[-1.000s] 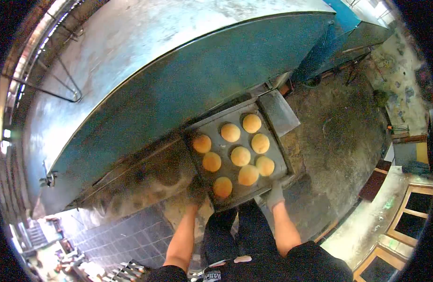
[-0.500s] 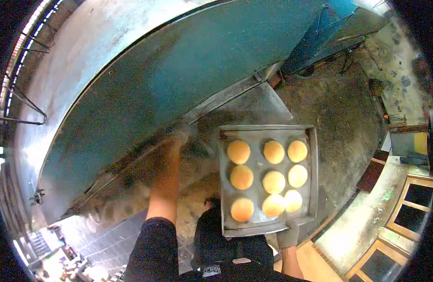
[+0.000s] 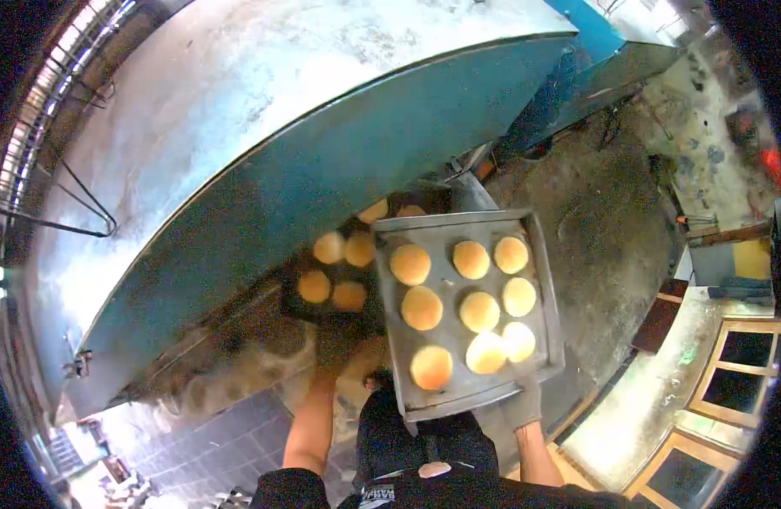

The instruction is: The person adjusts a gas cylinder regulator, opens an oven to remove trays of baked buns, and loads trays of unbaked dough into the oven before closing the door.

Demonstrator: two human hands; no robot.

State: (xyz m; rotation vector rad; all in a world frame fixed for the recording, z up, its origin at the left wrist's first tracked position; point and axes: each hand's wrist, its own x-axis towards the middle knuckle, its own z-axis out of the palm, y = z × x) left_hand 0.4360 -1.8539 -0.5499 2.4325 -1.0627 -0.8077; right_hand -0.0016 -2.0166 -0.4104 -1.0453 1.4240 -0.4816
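Grey metal forms the shallow tray (image 3: 484,395) held out before the person's legs, over the floor and just beside the blue housing (image 3: 339,161), with nine round golden buns (image 3: 479,311) on it. It looks close to level, presumably so that the buns keep their places, and the raised rim would check any that slid. The right hand (image 3: 521,405), in a pale glove (image 3: 519,416), grasps it at the near edge, towards the right corner; the fingers seem to run beneath, which would let one hand bear the load. The glove is likely worn against heat. The left hand (image 3: 334,341), dark and blurred, reaches to the near side of a second, darker tray (image 3: 318,315) at the foot of the housing; whether it has hold of that edge I cannot tell. More buns (image 3: 329,248) sit there, partly hidden by the nearer tray, and whether the two trays touch is unclear. Across the black shirt (image 3: 441,490) runs a small white print (image 3: 378,494) in capitals, too slanted and grainy to read with confidence. No brand or label can be made out on the trays or the housing. Further right stands a long pale-topped bench (image 3: 662,356), near wooden frames (image 3: 741,360) with dark panels.
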